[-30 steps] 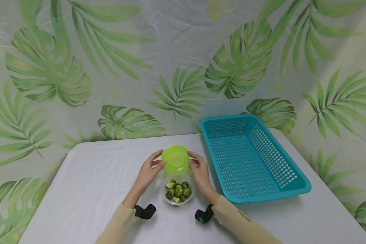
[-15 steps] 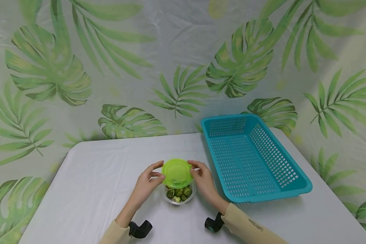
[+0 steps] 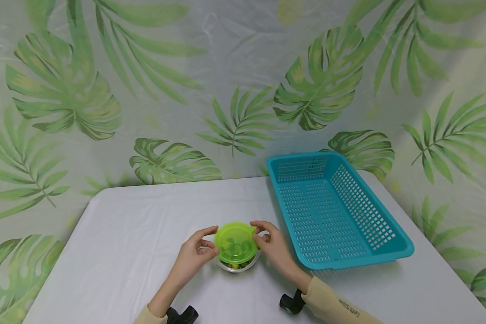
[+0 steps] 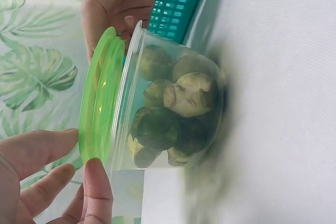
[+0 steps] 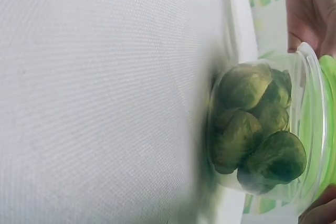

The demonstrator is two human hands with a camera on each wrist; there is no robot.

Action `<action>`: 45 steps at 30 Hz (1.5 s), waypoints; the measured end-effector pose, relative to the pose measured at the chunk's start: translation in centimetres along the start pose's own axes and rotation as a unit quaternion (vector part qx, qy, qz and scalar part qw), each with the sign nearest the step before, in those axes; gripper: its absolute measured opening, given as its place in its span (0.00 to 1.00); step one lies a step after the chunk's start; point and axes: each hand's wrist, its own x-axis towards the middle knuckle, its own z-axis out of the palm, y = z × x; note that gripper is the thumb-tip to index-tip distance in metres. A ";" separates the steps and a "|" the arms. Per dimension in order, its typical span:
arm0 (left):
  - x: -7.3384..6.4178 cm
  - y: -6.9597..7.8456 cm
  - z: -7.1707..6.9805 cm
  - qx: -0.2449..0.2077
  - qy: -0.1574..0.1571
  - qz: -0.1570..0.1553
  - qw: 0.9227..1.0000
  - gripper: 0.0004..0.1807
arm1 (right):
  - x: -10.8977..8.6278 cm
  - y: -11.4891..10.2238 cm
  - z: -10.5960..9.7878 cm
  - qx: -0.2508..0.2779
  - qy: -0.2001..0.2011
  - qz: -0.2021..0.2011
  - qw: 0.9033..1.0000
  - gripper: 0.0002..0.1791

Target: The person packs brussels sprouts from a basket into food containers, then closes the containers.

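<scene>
A translucent green lid [image 3: 236,243] is held over a round clear plastic container [image 4: 181,56] standing on the white table. Inside the container are several Brussels sprouts [image 5: 275,156]. At the lid's left edge my left hand [image 3: 194,254] pinches the rim between thumb and fingers. My right hand [image 3: 275,247] grips the opposite edge the same way. In the left wrist view the lid sits just off the container's rim, with a narrow gap between them. Part of the right hand is hidden behind the lid there.
A large teal plastic basket [image 3: 291,211] with perforated walls stands to the right of the hands. The white tablecloth [image 3: 146,225] spreads around the container. A leaf-patterned cloth [image 3: 243,67] hangs behind the table.
Both hands have brought the green lid towards the person, from beyond the container to over it. The lid now covers most of the sprouts in the head view. The basket has stayed put.
</scene>
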 end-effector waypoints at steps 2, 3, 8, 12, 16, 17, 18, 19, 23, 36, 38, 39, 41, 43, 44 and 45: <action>-0.1 -0.1 0.1 0.007 0.003 0.000 1.000 0.28 | -0.1 0.0 0.0 -0.006 0.001 0.000 1.000 0.16; -0.2 -0.1 0.1 0.009 0.004 0.003 1.000 0.28 | -0.1 0.0 0.0 -0.010 0.001 -0.002 1.000 0.16; -0.4 -0.3 0.3 0.029 0.013 0.007 0.999 0.27 | -0.4 0.0 -0.1 -0.034 -0.006 -0.013 0.999 0.17; -0.5 -0.4 0.5 0.042 0.020 0.009 0.999 0.27 | -0.7 -0.1 -0.3 -0.071 -0.015 -0.028 0.997 0.17; -0.5 -0.4 0.6 0.037 0.020 0.013 0.999 0.27 | -0.8 -0.1 -0.6 -0.095 -0.025 -0.032 0.995 0.18; -0.5 -0.4 0.6 0.037 0.019 0.014 0.999 0.27 | -0.9 -0.1 -0.6 -0.097 -0.029 -0.031 0.994 0.19; -0.5 -0.4 0.5 0.037 0.019 0.015 0.999 0.27 | -0.9 -0.1 -0.7 -0.097 -0.033 -0.030 0.994 0.19; -0.6 -0.4 0.5 0.041 0.019 0.017 0.999 0.27 | -0.9 0.0 -0.8 -0.095 -0.038 -0.029 0.994 0.19; -0.6 -0.5 0.4 0.076 0.016 0.014 0.997 0.27 | -1.0 0.3 -1.0 -0.081 -0.058 -0.030 0.995 0.21; 0.1 -1.6 -0.5 -0.080 -0.136 -0.038 0.987 0.31 | -0.8 0.8 -1.6 0.003 -0.158 -0.006 0.987 0.22; 0.2 -1.6 -0.4 -0.094 -0.137 -0.039 0.985 0.32 | -0.7 0.9 -1.7 0.017 -0.168 -0.006 0.986 0.22; 0.3 -1.7 -0.4 -0.100 -0.136 -0.039 0.985 0.32 | -0.7 1.0 -1.7 0.024 -0.173 -0.007 0.985 0.22; 0.3 -1.8 -0.4 -0.108 -0.134 -0.039 0.984 0.33 | -0.5 1.1 -1.8 0.037 -0.180 -0.009 0.983 0.22; 0.4 -1.9 -0.3 -0.111 -0.132 -0.040 0.984 0.33 | -0.4 1.1 -1.8 0.045 -0.184 -0.010 0.982 0.22; 0.4 -1.9 -0.3 -0.112 -0.131 -0.041 0.984 0.33 | -0.4 1.2 -1.8 0.049 -0.185 -0.011 0.982 0.22; 0.4 -1.9 -0.3 -0.113 -0.131 -0.042 0.984 0.33 | -0.4 1.2 -1.8 0.053 -0.185 -0.011 0.981 0.22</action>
